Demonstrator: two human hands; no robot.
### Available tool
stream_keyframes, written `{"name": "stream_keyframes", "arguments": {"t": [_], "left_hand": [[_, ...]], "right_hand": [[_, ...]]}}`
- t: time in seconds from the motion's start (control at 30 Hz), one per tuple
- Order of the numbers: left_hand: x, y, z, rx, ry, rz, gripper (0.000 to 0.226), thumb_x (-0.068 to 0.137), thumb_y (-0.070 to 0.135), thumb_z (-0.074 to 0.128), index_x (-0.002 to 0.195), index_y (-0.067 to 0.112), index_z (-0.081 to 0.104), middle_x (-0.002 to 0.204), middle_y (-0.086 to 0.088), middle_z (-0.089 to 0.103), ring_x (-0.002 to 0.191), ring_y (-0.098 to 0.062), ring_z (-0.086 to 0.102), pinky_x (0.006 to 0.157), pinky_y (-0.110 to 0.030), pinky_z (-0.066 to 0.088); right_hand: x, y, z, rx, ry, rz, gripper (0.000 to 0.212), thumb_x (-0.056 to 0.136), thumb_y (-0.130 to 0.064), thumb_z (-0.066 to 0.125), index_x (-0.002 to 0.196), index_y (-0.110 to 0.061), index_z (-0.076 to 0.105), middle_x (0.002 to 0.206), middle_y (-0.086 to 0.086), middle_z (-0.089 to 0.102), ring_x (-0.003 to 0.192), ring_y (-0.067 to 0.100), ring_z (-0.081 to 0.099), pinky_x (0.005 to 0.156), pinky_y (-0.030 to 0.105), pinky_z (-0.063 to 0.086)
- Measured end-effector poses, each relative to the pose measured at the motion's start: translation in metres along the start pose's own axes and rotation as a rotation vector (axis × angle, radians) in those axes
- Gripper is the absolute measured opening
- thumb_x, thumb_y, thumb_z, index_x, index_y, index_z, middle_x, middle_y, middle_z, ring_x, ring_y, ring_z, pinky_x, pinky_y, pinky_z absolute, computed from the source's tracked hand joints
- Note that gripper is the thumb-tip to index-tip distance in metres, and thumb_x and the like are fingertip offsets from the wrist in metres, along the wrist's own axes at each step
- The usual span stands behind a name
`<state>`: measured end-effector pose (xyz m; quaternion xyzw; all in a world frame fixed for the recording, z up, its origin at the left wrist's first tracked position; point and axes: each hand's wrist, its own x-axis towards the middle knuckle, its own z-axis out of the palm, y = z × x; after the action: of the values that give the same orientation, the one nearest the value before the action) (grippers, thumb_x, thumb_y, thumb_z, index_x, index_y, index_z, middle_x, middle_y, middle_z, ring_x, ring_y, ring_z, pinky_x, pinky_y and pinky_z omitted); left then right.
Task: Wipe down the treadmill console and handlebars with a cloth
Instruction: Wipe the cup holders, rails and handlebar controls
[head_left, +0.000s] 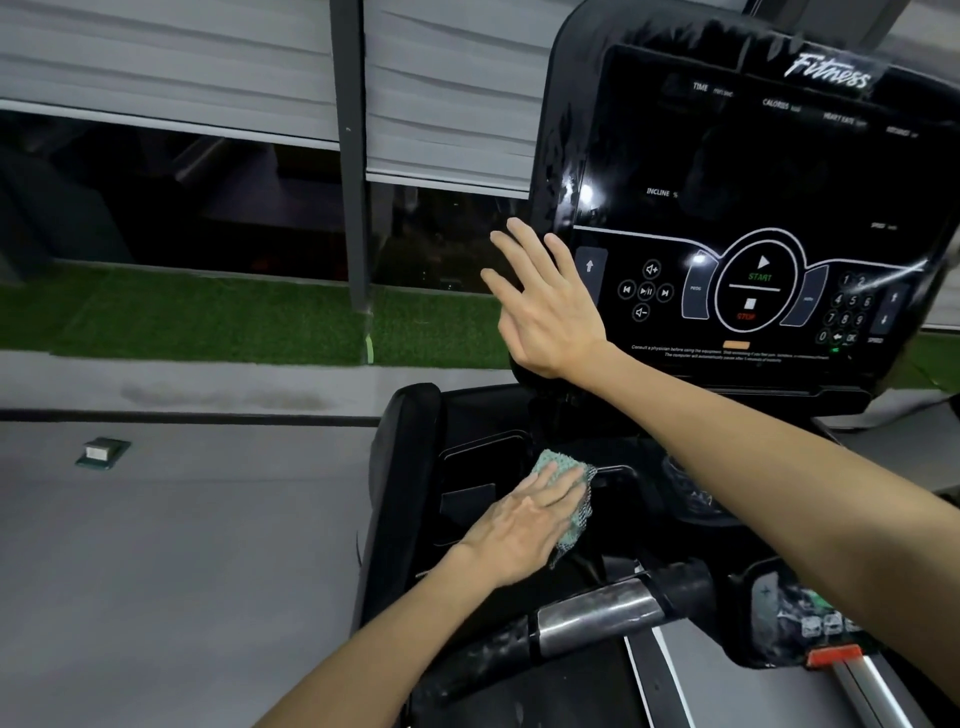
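The black treadmill console (753, 171) fills the upper right, with START and STOP buttons and a keypad on its glossy face. My right hand (545, 301) is stretched out flat with spread fingers at the console's left edge. Below it, my left hand (524, 519) lies flat on a green cloth (566, 483) and presses it onto the black tray (467, 467) under the console. A handlebar (592, 618) with a metal sensor sleeve runs across the lower middle.
Grey floor (182, 545) stretches to the left with a small floor socket (101, 452). A green turf strip (208, 317) and dark windows with blinds lie beyond. A red safety clip (834, 656) sits at the lower right on the central handlebar panel.
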<state>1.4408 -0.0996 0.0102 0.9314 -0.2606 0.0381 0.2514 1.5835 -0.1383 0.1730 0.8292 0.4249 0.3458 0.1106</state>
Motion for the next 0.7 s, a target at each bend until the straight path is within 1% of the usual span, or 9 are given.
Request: {"name": "stream_keyframes", "arguments": {"t": [0.1,0.23,0.3,0.37,0.43,0.47,0.57,0.63,0.7], "left_hand": [[0.015,0.004,0.004,0.016,0.014,-0.012,0.051,0.105,0.013,0.036,0.153,0.005,0.024,0.163,-0.005,0.014,0.152,-0.026,0.005,0.123,-0.031,-0.002],[0.002,0.000,0.001,-0.011,0.028,0.037,0.052,0.104,0.010,0.037,0.154,0.008,0.023,0.164,-0.003,0.012,0.151,-0.020,0.001,0.119,-0.023,-0.009],[-0.018,-0.004,0.002,-0.032,0.015,0.076,0.054,0.103,0.009,0.038,0.154,0.010,0.022,0.164,-0.002,0.011,0.151,-0.017,0.003,0.122,-0.026,-0.003],[-0.039,-0.015,0.001,-0.020,-0.022,0.088,0.055,0.103,0.009,0.039,0.155,0.013,0.023,0.164,0.000,0.013,0.151,-0.017,0.010,0.124,-0.031,0.008],[-0.055,-0.029,-0.004,0.006,-0.054,0.088,0.053,0.103,0.013,0.040,0.154,0.015,0.026,0.163,0.002,0.018,0.148,-0.016,0.022,0.123,-0.032,0.016],[-0.061,-0.034,-0.008,0.014,-0.053,0.089,0.052,0.103,0.016,0.040,0.154,0.016,0.028,0.162,0.003,0.020,0.146,-0.016,0.027,0.123,-0.031,0.016],[-0.071,-0.036,-0.017,0.018,-0.026,0.075,0.050,0.102,0.019,0.045,0.152,0.015,0.034,0.160,0.002,0.028,0.141,-0.016,0.038,0.119,-0.022,0.011],[-0.067,-0.030,-0.017,0.030,0.003,0.073,0.049,0.101,0.018,0.044,0.149,0.009,0.038,0.156,-0.003,0.036,0.139,-0.018,0.040,0.119,-0.024,0.015],[-0.056,-0.021,-0.011,0.040,0.021,0.067,0.049,0.101,0.018,0.040,0.148,0.004,0.037,0.154,-0.009,0.037,0.139,-0.023,0.040,0.120,-0.028,0.017]], "right_hand": [[-0.001,-0.001,0.000,0.000,0.005,-0.001,0.044,0.085,-0.022,0.043,0.121,-0.005,0.060,0.147,0.021,0.039,0.144,0.035,0.023,0.115,0.049,0.015],[-0.001,0.000,-0.001,-0.008,0.002,-0.002,0.044,0.085,-0.022,0.043,0.122,-0.005,0.060,0.147,0.021,0.039,0.144,0.036,0.023,0.115,0.049,0.014],[-0.001,0.000,-0.001,-0.010,0.005,0.000,0.044,0.085,-0.022,0.043,0.122,-0.005,0.060,0.146,0.021,0.039,0.143,0.036,0.023,0.115,0.049,0.014],[-0.001,0.000,-0.001,-0.009,0.009,0.001,0.044,0.085,-0.022,0.043,0.121,-0.005,0.060,0.146,0.022,0.040,0.143,0.036,0.024,0.115,0.049,0.014],[-0.001,0.000,-0.001,-0.007,0.015,0.001,0.043,0.085,-0.022,0.043,0.121,-0.005,0.060,0.146,0.022,0.040,0.143,0.036,0.024,0.115,0.049,0.014],[-0.001,-0.001,0.000,-0.007,0.017,0.001,0.043,0.085,-0.022,0.043,0.121,-0.005,0.061,0.146,0.022,0.040,0.143,0.036,0.024,0.115,0.049,0.015],[-0.001,0.000,0.001,-0.016,0.019,0.000,0.043,0.084,-0.022,0.045,0.121,-0.006,0.061,0.146,0.021,0.040,0.143,0.036,0.024,0.115,0.049,0.013],[-0.001,0.000,0.001,-0.027,0.021,0.001,0.043,0.084,-0.022,0.045,0.121,-0.006,0.061,0.146,0.021,0.040,0.143,0.036,0.023,0.115,0.049,0.012],[-0.001,0.000,0.001,-0.029,0.020,-0.002,0.043,0.084,-0.022,0.045,0.120,-0.006,0.061,0.146,0.021,0.040,0.143,0.036,0.023,0.115,0.049,0.012]]}}
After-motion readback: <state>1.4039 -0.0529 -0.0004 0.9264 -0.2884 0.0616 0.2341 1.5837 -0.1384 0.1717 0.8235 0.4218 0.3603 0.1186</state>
